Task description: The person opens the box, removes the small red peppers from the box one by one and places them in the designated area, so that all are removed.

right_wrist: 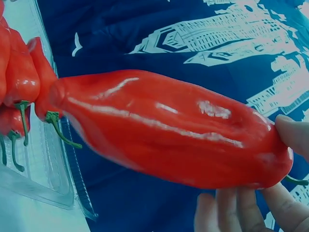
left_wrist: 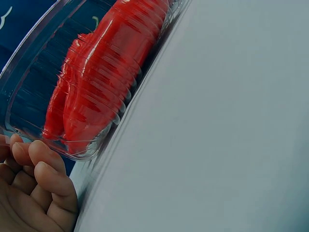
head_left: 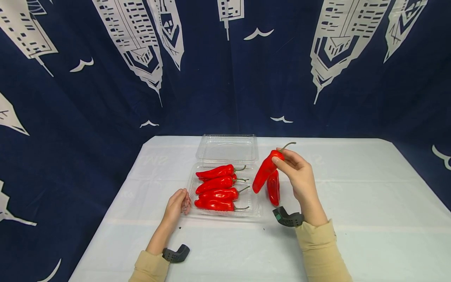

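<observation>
My right hand (head_left: 297, 170) holds a long red pepper (head_left: 264, 172) by its stem end, thumb on one side and fingers on the other. The pepper hangs tilted above the table, its tip down to the left; in the right wrist view the glossy pepper (right_wrist: 169, 130) fills the middle. A clear plastic container (head_left: 255, 209) lies with several red peppers (head_left: 218, 194) inside, their green stems to the right. At its left edge my left hand (head_left: 177, 203) grips the rim with curled fingers (left_wrist: 53, 179).
Another red pepper (head_left: 273, 190) lies on the white table (head_left: 370, 219) to the right of the container, partly behind the held one. The container's clear lid (head_left: 227, 149) is folded back toward the dark blue cloth (head_left: 232, 102) behind the table.
</observation>
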`<state>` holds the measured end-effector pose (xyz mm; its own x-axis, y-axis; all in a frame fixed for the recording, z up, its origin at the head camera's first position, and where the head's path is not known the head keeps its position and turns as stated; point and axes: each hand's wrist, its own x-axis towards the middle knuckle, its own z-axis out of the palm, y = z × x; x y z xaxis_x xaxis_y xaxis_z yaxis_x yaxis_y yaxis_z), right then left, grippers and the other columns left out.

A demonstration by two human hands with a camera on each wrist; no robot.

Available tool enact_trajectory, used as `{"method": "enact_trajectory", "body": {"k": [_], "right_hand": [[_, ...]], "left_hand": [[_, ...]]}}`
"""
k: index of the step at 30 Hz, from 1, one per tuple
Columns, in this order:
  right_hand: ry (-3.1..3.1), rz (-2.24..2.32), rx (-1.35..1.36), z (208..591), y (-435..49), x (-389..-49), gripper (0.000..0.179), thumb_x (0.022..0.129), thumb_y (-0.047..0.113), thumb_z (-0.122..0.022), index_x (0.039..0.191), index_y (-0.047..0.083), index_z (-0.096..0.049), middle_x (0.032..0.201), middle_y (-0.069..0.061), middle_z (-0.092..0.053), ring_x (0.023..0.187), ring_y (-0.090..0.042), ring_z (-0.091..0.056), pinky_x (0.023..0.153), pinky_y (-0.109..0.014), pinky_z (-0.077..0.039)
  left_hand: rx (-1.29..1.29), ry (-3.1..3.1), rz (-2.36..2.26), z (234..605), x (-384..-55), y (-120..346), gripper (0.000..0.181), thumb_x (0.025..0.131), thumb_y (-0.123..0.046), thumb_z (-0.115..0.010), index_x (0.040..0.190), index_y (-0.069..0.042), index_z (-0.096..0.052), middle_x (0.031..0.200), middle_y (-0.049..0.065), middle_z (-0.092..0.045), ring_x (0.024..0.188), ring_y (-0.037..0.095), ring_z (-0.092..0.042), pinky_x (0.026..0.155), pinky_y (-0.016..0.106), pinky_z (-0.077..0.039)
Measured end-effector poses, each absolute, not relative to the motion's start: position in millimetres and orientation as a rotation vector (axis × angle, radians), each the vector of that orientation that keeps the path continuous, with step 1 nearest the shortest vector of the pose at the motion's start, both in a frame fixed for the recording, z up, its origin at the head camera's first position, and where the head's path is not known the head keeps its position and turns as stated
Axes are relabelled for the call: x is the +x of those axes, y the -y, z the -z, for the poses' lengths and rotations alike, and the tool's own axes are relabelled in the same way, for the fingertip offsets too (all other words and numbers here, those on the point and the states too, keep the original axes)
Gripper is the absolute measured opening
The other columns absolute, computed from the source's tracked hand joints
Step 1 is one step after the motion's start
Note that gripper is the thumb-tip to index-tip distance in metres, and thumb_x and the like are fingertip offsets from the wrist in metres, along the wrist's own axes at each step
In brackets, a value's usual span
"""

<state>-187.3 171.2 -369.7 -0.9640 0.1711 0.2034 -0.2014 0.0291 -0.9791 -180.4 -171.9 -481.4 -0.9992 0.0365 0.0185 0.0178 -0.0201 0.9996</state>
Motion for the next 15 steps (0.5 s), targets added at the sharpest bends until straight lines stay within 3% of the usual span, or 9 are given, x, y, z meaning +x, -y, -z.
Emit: {"method": "enact_trajectory", "body": {"k": [15], "right_hand": [[2.095,-1.989,-0.060,370.4,-186.2,-189.6,0.049,0.089,0.025,-0.066,0.128,-0.002,-0.053,0.114,0.000,-0.058,0.092,-0.011,-0.059,0.075,-0.020,-0.051]], "left_hand": [[0.020,-2.173,-2.210,479.3,-180.6,172.0,0.028,0.103,-0.017,-0.035,0.083,-0.001,-0.043,0.065,0.006,-0.042,0.048,0.012,-0.040,0.045,0.020,-0.034]]}}
